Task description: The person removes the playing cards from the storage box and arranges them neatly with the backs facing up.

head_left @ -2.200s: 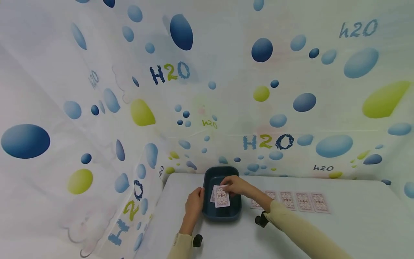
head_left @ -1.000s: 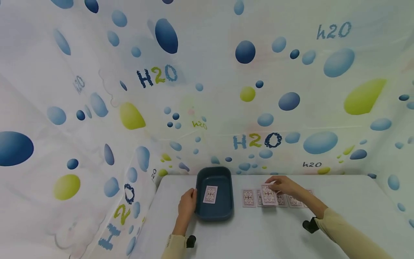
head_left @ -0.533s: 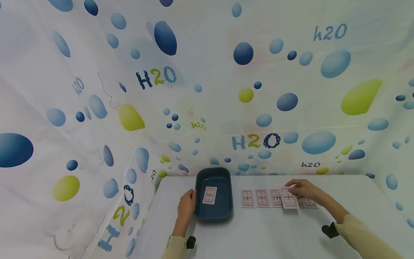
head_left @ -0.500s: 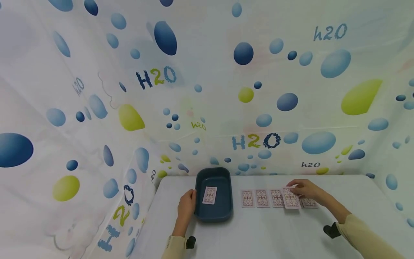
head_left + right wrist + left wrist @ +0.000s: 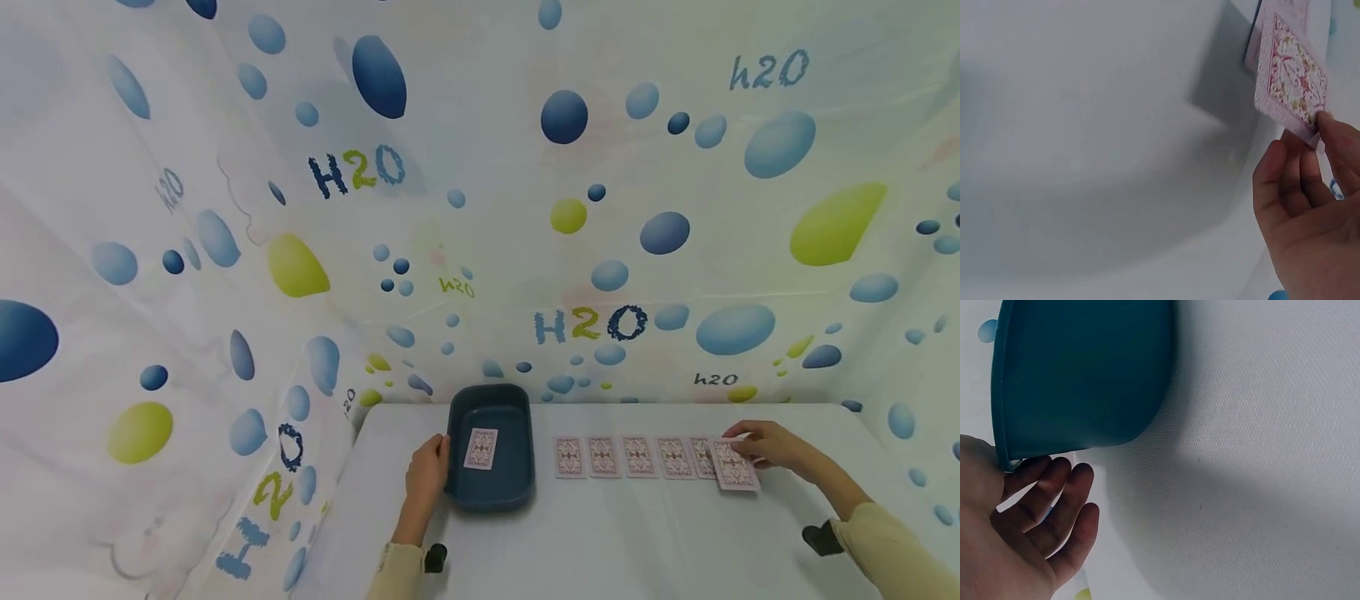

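My left hand is at the left side of a dark teal plastic tub. In the left wrist view, the tub's rim passes between that hand's curled fingers and its thumb side; the thumb is hidden. One playing card lies pattern side up inside the tub. At the right end of a row of playing cards, my right hand pinches another playing card by its corner. In the right wrist view, this held card is tilted above the table, partly covering the row's last card.
A white cloth covers the table. Behind and to the left stands a white curtain printed with blue and green drops. Dark wrist cameras stick out at both sleeves.
My right hand has carried a card rightward from the tub along the row to its right end. My left hand stays at the tub. The head view has shifted slightly.
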The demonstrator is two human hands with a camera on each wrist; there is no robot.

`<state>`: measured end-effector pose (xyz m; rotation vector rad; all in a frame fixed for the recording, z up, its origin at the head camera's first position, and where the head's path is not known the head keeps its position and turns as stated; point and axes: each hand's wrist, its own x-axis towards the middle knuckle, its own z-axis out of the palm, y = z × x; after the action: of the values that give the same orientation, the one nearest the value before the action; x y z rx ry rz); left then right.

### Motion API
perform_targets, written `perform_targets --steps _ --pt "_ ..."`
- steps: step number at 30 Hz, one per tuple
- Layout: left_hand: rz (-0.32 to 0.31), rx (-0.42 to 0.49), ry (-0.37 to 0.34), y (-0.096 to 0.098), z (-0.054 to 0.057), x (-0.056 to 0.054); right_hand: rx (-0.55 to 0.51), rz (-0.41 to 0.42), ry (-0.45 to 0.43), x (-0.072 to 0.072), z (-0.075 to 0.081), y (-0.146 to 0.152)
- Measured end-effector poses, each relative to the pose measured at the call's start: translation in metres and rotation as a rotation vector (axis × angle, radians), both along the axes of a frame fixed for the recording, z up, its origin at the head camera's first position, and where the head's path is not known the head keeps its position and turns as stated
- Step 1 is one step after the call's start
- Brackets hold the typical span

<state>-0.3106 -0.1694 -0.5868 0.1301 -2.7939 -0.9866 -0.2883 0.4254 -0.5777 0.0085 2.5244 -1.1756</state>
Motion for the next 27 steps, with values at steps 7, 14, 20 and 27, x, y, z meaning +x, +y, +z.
perform_targets --steps 7,14,20,27 --pt "0.004 0.000 -0.023 -0.001 0.003 0.000 0.045 -0.012 0.044 0.000 -0.011 0.018" --pt "0.005 -0.002 -0.026 0.001 -0.002 -0.003 0.153 -0.041 0.111 -0.008 -0.019 0.018" --pt "0.006 0.002 -0.034 0.000 -0.003 -0.002 0.212 -0.078 0.180 -0.010 -0.026 0.012" --pt "0.003 0.001 -0.018 0.001 -0.002 -0.003 0.306 -0.106 0.274 -0.011 -0.030 0.006"
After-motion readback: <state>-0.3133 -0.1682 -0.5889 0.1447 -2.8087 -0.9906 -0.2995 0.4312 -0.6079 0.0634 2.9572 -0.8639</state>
